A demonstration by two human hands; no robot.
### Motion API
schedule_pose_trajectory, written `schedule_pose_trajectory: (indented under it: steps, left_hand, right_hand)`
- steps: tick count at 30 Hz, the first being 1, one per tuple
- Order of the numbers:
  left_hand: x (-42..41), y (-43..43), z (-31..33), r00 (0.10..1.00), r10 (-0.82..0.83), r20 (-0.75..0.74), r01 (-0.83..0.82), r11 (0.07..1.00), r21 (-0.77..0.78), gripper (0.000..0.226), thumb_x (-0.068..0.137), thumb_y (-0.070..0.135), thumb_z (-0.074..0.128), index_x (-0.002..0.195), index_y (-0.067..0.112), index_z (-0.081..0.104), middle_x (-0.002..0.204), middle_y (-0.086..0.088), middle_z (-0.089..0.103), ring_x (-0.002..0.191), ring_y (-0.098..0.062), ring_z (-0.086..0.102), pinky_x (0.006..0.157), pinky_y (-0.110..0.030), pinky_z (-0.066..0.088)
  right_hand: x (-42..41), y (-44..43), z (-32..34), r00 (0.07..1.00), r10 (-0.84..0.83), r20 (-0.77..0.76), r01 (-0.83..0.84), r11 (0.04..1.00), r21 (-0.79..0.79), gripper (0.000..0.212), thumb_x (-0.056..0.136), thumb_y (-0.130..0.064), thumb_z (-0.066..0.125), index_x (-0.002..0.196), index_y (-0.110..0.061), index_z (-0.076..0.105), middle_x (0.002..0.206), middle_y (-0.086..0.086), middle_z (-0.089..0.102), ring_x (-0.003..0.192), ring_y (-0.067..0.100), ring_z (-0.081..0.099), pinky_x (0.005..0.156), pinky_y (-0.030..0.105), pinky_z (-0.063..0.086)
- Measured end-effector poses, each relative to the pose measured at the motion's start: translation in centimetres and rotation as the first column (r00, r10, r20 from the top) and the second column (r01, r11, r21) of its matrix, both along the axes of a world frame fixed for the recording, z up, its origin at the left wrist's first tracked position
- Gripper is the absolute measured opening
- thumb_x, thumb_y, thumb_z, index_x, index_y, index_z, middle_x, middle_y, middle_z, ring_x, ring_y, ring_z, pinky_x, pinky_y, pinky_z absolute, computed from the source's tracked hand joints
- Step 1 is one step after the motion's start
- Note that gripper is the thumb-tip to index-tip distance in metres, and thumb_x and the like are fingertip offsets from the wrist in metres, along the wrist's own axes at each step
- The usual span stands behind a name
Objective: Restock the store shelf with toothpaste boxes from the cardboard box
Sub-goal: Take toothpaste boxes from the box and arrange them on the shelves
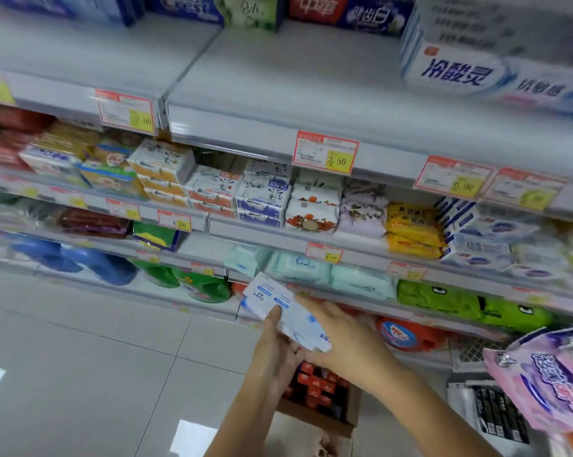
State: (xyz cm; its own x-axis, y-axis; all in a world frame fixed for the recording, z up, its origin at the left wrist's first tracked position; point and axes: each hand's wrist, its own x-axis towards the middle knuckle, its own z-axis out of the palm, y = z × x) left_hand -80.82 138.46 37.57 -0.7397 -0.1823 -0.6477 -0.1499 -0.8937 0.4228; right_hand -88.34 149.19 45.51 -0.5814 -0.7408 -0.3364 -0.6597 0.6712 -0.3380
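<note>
Both hands hold white-and-blue toothpaste boxes [280,308] in front of the lower shelves. My left hand [275,344] grips them from below, thumb on the front face. My right hand [334,331] wraps the right end. Below my arms on the floor stands the cardboard box [321,413], with red boxes [315,384] inside it. The top shelf [278,94] has a wide bare white surface; a stack of white-and-blue toothpaste boxes [483,70] stands at its right end.
Other toothpaste boxes [315,8] line the back of the top shelf. Soap packs [262,196], wipes [298,265] and detergent bottles [192,285] fill lower shelves. Pink packages [549,374] jut in at the right. Tiled floor [80,357] lies to the left.
</note>
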Motion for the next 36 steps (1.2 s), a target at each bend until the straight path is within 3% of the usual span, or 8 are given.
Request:
schedule_pose_trajectory:
  steps: [4, 7, 10, 12, 17, 25, 31, 36]
  left_hand:
    - [-1.1, 0.1, 3.0, 0.998, 0.006, -0.064, -0.003, 0.999, 0.044, 0.057, 0.087, 0.048, 0.043, 0.129, 0.01, 0.053, 0.121, -0.019, 0.064, 0.112, -0.031, 0.062, 0.097, -0.046, 0.048]
    - [-2.2, -0.5, 4.3, 0.998, -0.013, -0.057, 0.019, 0.995, 0.098, 0.054, 0.089, 0.045, 0.044, 0.126, 0.008, 0.056, 0.122, -0.024, 0.061, 0.115, -0.036, 0.057, 0.105, -0.053, 0.037]
    - [-3.1, -1.3, 5.1, 0.995, -0.092, -0.023, 0.093, 0.996, 0.011, 0.041, 0.09, 0.042, 0.052, 0.118, 0.014, 0.06, 0.108, -0.021, 0.069, 0.095, -0.035, 0.066, 0.096, -0.055, 0.045]
    - [-3.3, -1.7, 5.5, 0.986, -0.158, 0.044, 0.162, 0.98, -0.117, 0.028, 0.092, 0.038, 0.054, 0.105, 0.014, 0.061, 0.08, -0.016, 0.072, 0.069, -0.028, 0.069, 0.08, -0.048, 0.053]
    - [-3.8, -2.0, 6.7, 0.972, -0.223, 0.075, 0.232, 0.958, -0.17, 0.019, 0.093, 0.033, 0.052, 0.099, 0.016, 0.058, 0.057, -0.008, 0.064, 0.049, -0.018, 0.063, 0.062, -0.037, 0.051]
    - [-4.5, -3.0, 7.0, 0.928, -0.372, 0.019, 0.365, 0.899, -0.24, 0.01, 0.093, 0.011, 0.052, 0.102, 0.008, 0.056, 0.069, -0.01, 0.069, 0.06, -0.017, 0.067, 0.066, -0.036, 0.055]
    - [-5.1, -3.8, 7.8, 0.85, -0.527, 0.022, 0.508, 0.806, -0.305, 0.016, 0.089, 0.005, 0.055, 0.106, 0.006, 0.056, 0.08, -0.014, 0.07, 0.066, -0.021, 0.068, 0.06, -0.033, 0.057]
    - [-6.0, -3.3, 8.3, 0.832, -0.555, 0.028, 0.541, 0.797, -0.27, 0.017, 0.087, 0.002, 0.058, 0.103, 0.005, 0.056, 0.085, -0.015, 0.07, 0.068, -0.022, 0.068, 0.065, -0.035, 0.058]
  right_hand:
    - [-0.9, 0.1, 1.7, 0.943, -0.171, 0.287, 0.216, 0.967, -0.133, 0.083, 0.084, -0.033, 0.067, 0.147, -0.048, 0.014, 0.146, -0.013, 0.038, 0.122, 0.0, 0.045, 0.094, 0.022, 0.041]
    - [-2.2, 1.2, 2.5, 0.69, -0.234, 0.685, 0.487, 0.85, -0.2, 0.077, 0.081, -0.021, 0.074, 0.141, -0.043, 0.032, 0.138, -0.016, 0.045, 0.1, -0.013, 0.054, 0.082, 0.014, 0.048]
    - [-3.8, 3.2, 2.9, 0.345, -0.184, 0.92, 0.677, 0.728, -0.108, 0.075, 0.07, -0.017, 0.082, 0.133, -0.035, 0.044, 0.125, 0.006, 0.064, 0.098, 0.023, 0.069, 0.091, 0.045, 0.052]
    - [-4.3, 4.7, 2.8, 0.232, -0.097, 0.968, 0.675, 0.732, -0.089, 0.09, 0.055, -0.028, 0.09, 0.133, -0.029, 0.045, 0.116, 0.018, 0.067, 0.097, 0.034, 0.067, 0.09, 0.047, 0.051]
    - [-4.0, 6.7, 3.8, 0.147, -0.046, 0.988, 0.704, 0.707, -0.072, 0.08, 0.048, -0.019, 0.078, 0.122, -0.016, 0.048, 0.092, 0.013, 0.074, 0.078, 0.023, 0.072, 0.062, 0.029, 0.056]
    - [-4.5, 8.6, 4.2, -0.014, 0.031, 0.999, 0.811, 0.585, -0.007, 0.096, 0.044, -0.016, 0.089, 0.13, -0.005, 0.047, 0.124, 0.027, 0.059, 0.109, 0.04, 0.062, 0.077, 0.043, 0.058]
    - [-4.5, 8.5, 5.7, 0.124, -0.144, 0.982, 0.797, 0.604, -0.012, 0.056, 0.071, -0.02, 0.062, 0.123, -0.005, 0.051, 0.103, 0.018, 0.071, 0.085, 0.024, 0.072, 0.059, 0.026, 0.056]
    - [-4.0, 8.2, 5.1, 0.189, -0.212, 0.959, 0.851, 0.523, -0.052, 0.054, 0.069, -0.029, 0.071, 0.116, -0.004, 0.057, 0.091, 0.019, 0.072, 0.067, 0.022, 0.07, 0.053, 0.027, 0.054]
